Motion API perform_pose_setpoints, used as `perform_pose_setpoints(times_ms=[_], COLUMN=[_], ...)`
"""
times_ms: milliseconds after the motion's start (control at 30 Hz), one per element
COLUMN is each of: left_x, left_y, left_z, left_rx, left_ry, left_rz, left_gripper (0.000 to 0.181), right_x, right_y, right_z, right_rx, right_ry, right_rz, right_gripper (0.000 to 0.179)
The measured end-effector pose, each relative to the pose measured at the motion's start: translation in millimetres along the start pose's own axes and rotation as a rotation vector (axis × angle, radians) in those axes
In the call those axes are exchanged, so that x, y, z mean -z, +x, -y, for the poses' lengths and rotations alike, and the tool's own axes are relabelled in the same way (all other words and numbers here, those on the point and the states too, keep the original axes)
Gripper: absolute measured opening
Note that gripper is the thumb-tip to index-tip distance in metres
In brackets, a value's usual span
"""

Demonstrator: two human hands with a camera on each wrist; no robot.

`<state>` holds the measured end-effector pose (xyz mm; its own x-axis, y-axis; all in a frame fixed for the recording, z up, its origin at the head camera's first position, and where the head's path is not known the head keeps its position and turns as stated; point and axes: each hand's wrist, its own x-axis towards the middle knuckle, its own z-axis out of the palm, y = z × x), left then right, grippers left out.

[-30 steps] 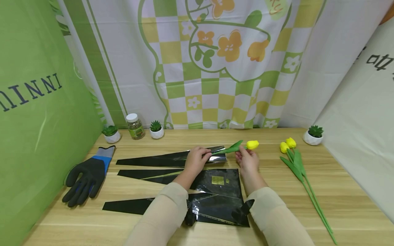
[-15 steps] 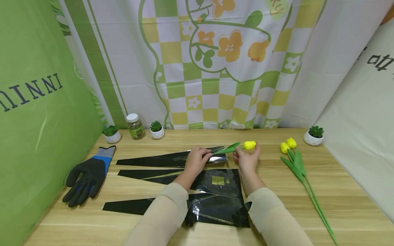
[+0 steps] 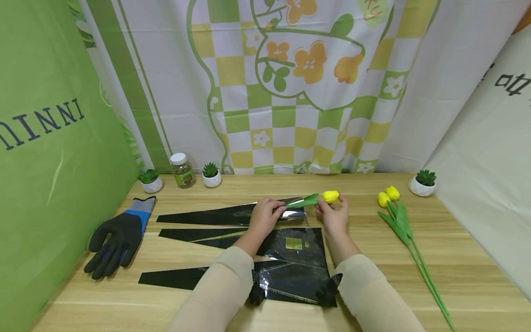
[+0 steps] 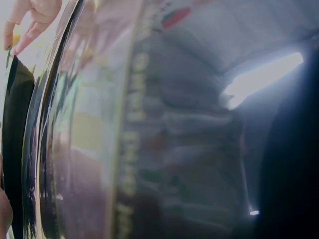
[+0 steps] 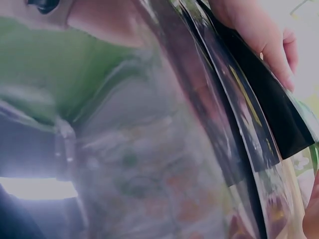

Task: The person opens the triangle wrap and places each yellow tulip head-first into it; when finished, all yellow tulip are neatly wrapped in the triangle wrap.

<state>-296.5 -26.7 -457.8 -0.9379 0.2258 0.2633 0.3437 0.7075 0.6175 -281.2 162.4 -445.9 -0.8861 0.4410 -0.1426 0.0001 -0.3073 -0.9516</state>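
The right hand (image 3: 335, 219) pinches a yellow tulip (image 3: 312, 201) just below its bloom, thumb and fingers nearly together and one finger raised behind the petals. The left hand (image 3: 264, 219) has its fingers curled on the rear black wrapper (image 3: 215, 215) near its right end; whether they also grip the tulip's stem is hidden. The tulip lies almost level between the two hands, its bloom to the right, its leaf over the wrapper's right end and its lower stem out of sight. The left wrist view is largely filled by dark, glossy film (image 4: 194, 134) with a bright reflected light and blurred gold lettering, too small to make out from the head; the right hand appears in its upper left corner. The right wrist view shows, edge-on, the stacked film edges and the left hand at the wrapper. Nearer the person, a middle wrapper (image 3: 280, 242) with a gold patch and a front wrapper (image 3: 298, 286) lie flat on the desk (image 3: 469, 276). To the right rest two more yellow tulips (image 3: 401, 221), stems toward the person; to the left, a black, blue and grey glove (image 3: 118, 235). Along the back stand a white-lidded jar (image 3: 183, 175) and three potted succulents (image 3: 211, 176), before a checked, flowered cloth (image 3: 282, 120).
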Motion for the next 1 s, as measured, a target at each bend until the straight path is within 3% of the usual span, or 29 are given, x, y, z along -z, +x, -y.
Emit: perform_pose_setpoints(times_ms=[367, 533, 767, 1000], left_x=[0.5, 0.7, 0.8, 1.1], left_y=[-0.1, 0.0, 0.2, 0.0], left_z=[-0.2, -1.3, -1.2, -0.4], left_rx=[-0.014, -0.003, -0.005, -0.014], left_ry=[0.013, 0.025, 0.03, 0.034], left_rz=[-0.011, 0.0, 0.0, 0.0], left_gripper=[0.026, 0.026, 0.027, 0.028], right_x=[9.6, 14.1, 19.0, 15.7], right_y=[4.0, 5.7, 5.8, 4.1], right_z=[2.7, 6.3, 10.5, 9.5], right_rx=[-0.01, -0.027, -0.104, -0.13], right_ry=[-0.05, -0.109, -0.158, -0.216], right_rz=[0.045, 0.083, 0.195, 0.314], right_gripper=[0.046, 0.043, 0.049, 0.047])
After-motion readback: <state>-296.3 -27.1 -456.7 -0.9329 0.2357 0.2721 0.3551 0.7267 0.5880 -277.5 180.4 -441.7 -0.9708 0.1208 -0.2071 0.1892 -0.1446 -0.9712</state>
